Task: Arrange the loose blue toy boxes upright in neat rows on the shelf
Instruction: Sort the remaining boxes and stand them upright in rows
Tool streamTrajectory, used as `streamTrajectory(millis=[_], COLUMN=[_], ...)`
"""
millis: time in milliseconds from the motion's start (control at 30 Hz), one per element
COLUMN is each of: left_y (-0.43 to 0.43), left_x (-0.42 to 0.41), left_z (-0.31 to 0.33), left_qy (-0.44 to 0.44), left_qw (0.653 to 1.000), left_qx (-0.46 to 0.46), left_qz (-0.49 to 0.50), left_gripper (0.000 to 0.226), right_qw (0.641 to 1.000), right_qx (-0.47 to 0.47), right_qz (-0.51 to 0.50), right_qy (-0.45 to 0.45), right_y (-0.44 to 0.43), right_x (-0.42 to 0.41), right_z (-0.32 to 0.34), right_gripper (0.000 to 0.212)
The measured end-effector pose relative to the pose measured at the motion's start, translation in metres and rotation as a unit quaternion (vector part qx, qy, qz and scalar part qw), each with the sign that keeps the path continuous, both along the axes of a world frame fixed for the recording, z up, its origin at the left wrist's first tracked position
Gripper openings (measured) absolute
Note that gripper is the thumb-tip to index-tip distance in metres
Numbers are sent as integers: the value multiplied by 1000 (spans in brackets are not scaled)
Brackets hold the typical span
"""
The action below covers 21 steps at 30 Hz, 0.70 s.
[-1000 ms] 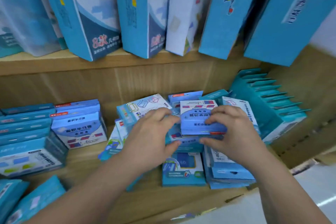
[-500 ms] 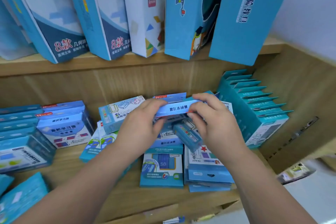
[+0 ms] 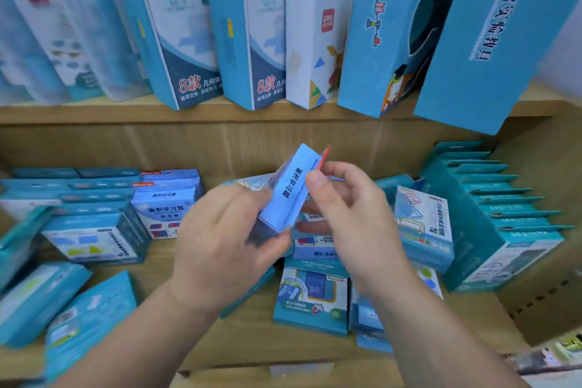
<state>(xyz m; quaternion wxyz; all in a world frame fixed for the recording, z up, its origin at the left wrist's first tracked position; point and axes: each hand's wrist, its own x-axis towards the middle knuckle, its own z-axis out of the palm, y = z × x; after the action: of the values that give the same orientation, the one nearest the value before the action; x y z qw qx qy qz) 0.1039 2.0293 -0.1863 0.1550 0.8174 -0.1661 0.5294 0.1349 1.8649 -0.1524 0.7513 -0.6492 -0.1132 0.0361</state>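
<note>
Standing to the left of the left hand (image 3: 226, 246), rows of blue boxes (image 3: 167, 201) are packed together on the lower shelf (image 3: 267, 346); nearer the camera on that side some lie tilted.

Left hand: closed in a grip. Fingers and thumb are curled round the lower end of one small blue box (image 3: 291, 189), with the back of the hand toward the camera.

Small blue box: off the shelf, between the two hands, tilted with its upper end leaning away to the right. A narrow printed side faces up. The red tab at its top is motion-blurred.

Right hand (image 3: 352, 214): pinches the same box near its upper end, thumb on the near edge, fingers curled behind.

Below and between the hands, loose boxes (image 3: 311, 299) lie flat in an overlapping pile.

Right of the right hand, a teal row (image 3: 504, 220) leans against the side wall.

Above both hands, tall boxes (image 3: 189, 41) stand on the upper shelf.
</note>
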Motion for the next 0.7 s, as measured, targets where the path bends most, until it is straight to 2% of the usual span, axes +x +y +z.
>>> streamTrajectory(millis=[67,133,200,300,333,467,533,633,700], left_y=[9,18,28,46,54,97,122,153,177], left_x=[-5,-10,-14,-25,-30,-44,-47,-41,-38], left_z=[-6,-10,-10,-8,-8,-7,-3,7,13], left_qy=[-5,18,71,159,177,200,208,236,270], left_qw=[1000,999,996,986,983,973,963,951,943], left_qx=[21,28,29,18,4,-99,-147,-168,-159], left_qz=[14,30,45,47,44,62,92,112,114], left_gripper=[25,23,29,62,66,60,65,66,62], right_qw=[998,999,997,991,987,959,938,907,897], right_qx=[26,-21,-72,-121,-141,-225,-261,-287,-288], right_qz=[46,44,37,32,30,47,68,104,137], right_qy=[27,12,-14,-51,-70,-166,-218,-291,-305], right_y=[17,32,44,59,63,87,108,135,156], right_x=[-4,-2,2,7,9,13,14,22,31], right_z=[0,-6,-12,-15,-16,-15,-10,-2,0], right_gripper=[41,20,23,27,27,24,25,28,29])
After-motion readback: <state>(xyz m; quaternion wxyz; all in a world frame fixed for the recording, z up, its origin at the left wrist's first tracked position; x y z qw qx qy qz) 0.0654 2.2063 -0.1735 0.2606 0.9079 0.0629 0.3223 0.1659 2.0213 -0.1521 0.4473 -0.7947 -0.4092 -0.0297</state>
